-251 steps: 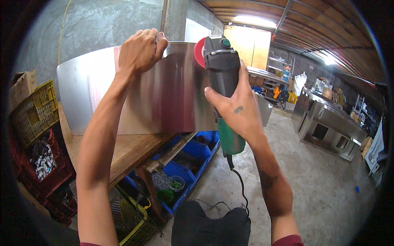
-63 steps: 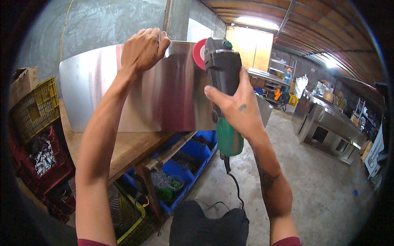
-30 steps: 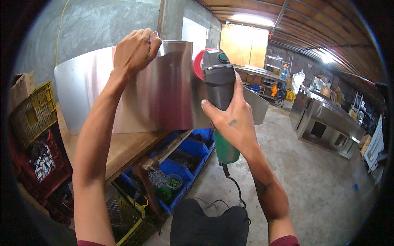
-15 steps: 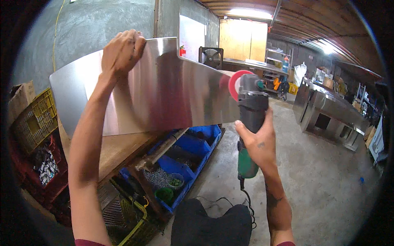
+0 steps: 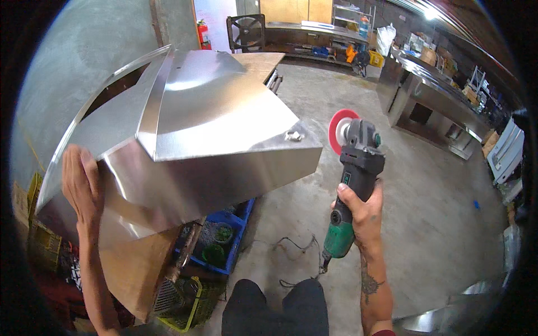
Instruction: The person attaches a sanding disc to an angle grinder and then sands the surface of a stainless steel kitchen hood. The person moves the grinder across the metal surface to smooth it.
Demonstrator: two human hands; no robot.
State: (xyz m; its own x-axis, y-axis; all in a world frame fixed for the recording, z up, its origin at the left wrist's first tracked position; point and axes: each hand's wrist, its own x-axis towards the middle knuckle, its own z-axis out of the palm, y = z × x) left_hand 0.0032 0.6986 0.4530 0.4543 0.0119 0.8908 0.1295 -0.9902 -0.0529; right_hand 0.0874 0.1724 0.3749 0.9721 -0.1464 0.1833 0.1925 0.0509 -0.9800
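Observation:
My left hand point(image 5: 83, 182) is closed over the near upper edge of a large shiny sheet-metal hood point(image 5: 218, 123); the fingertips are out of sight behind that edge. The hood rests on a wooden table point(image 5: 137, 260), showing its sloped top and long near side. To the right of it, my right hand point(image 5: 361, 215) grips a green and black angle grinder point(image 5: 358, 162). Its red disc point(image 5: 338, 131) stands upright, apart from the hood's right corner. A dark cord trails from the grinder's lower end to the floor.
Below the table sit a blue divided bin point(image 5: 238, 238) holding small parts and a yellow-green crate point(image 5: 193, 305). A steel cabinet point(image 5: 431, 106) stands at the right. At the back are a dark fan point(image 5: 245, 32), a workbench point(image 5: 311, 28) and a red fire extinguisher point(image 5: 203, 33).
The hood has tipped over, so its sloped top and an opening now show. My left hand has moved down and left with it. The grinder has shifted slightly right and down, away from the metal.

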